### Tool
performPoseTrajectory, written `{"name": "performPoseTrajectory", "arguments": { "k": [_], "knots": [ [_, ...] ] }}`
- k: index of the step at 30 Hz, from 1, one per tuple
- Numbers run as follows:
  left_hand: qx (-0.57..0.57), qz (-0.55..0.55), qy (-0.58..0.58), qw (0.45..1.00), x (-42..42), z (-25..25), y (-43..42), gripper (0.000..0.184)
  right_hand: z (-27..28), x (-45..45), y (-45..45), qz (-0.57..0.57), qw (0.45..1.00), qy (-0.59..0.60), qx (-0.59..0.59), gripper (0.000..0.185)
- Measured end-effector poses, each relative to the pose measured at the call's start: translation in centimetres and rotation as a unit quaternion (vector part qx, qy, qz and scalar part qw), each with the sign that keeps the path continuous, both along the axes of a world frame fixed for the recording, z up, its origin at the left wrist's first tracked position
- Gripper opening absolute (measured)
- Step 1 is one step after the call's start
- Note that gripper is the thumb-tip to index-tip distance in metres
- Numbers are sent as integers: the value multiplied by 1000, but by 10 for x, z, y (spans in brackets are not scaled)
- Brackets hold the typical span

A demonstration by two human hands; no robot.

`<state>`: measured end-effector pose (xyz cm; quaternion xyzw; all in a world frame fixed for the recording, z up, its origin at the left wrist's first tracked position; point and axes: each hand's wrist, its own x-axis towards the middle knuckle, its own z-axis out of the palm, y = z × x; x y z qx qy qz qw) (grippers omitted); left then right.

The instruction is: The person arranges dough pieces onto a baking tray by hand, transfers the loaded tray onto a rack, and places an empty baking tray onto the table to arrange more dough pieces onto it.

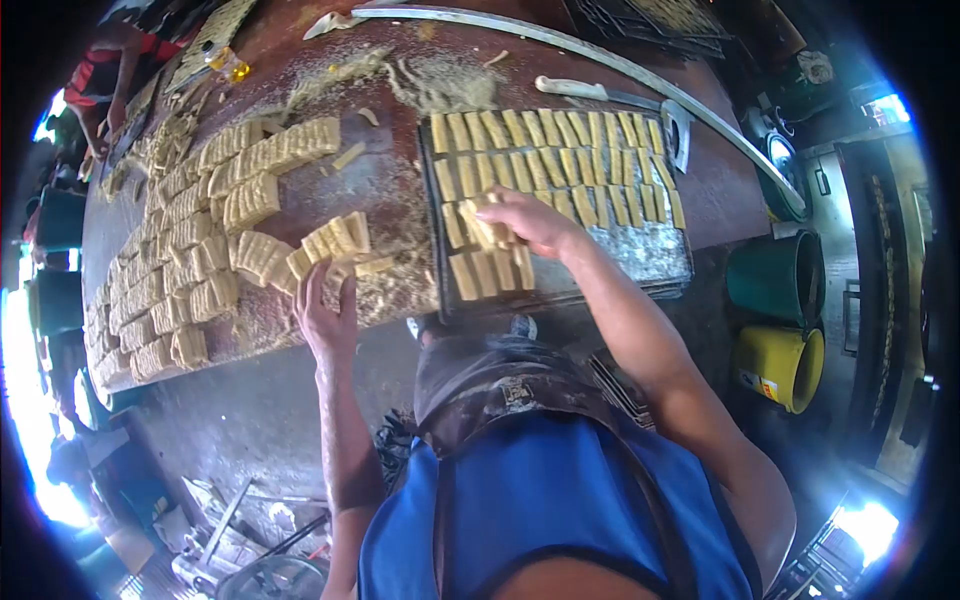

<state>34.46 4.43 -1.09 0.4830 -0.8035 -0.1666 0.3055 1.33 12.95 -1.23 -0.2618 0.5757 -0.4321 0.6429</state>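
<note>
My right hand [535, 222] is closed on a few pale dough sticks [482, 228], low over a dark baking tray [640, 255]. Rows of similar sticks [545, 128] lie on this tray, side by side. To the left, my left hand [328, 312] has its fingers apart and touches the near end of a short bunch of dough sticks [335, 238] on the table. Beside that bunch leans another group of cut sticks [262, 256]. Many more bundles of sticks [185, 265] cover the table's left side.
A white-handled knife [575, 88] and a long metal strip [560, 40] lie beyond the tray. A bottle of yellow liquid [228, 65] stands at the far left, near another person's arm [122, 85]. Green [770, 278] and yellow buckets [780, 368] stand at right.
</note>
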Motion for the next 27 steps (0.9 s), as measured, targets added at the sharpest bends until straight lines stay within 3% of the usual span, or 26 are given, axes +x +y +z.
{"name": "performPoseTrajectory", "arguments": {
  "k": [2, 4, 6, 7, 9, 11, 13, 14, 17, 19, 26, 27],
  "knots": [
    [17, -15, -4, 1000, -20, -7, 26, 40, -8, -28, 42, 37, 992, 120, 7, 43],
    [49, -52, 5, 997, -48, -3, 48, 33, 5, -29, 71, 51, 982, 181, 35, 40],
    [53, -95, 5, 994, -83, 5, 59, 34, 21, -19, 85, 72, 945, 313, 68, 41],
    [62, -134, 4, 989, -98, 9, 63, 34, 7, -14, 88, 92, 889, 444, 62, 43],
    [56, -173, -6, 983, -125, 17, 67, 33, -6, -12, 95, 72, 867, 492, 42, 47],
    [54, -213, -15, 975, -145, 11, 69, 31, 3, -13, 101, 43, 878, 473, 59, 47],
    [124, -285, -5, 950, -163, 0, 70, 32, 7, -19, 105, 12, 885, 459, 75, 47],
    [76, -298, -72, 949, -168, 4, 78, 34, 2, -25, 110, 2, 886, 461, 54, 47],
    [-7, -337, -96, 936, -190, -21, 96, 39, -13, -26, 114, -38, 873, 485, 34, 48],
    [-7, -364, -77, 928, -195, -23, 99, 37, -8, -23, 110, -67, 867, 485, 91, 51],
    [1, -410, -26, 912, -194, -20, 97, 35, 7, -25, 119, -77, 837, 530, 116, 52],
    [8, -406, -15, 914, -199, -16, 99, 36, 2, -29, 121, -70, 809, 571, 123, 47]
  ]
}}
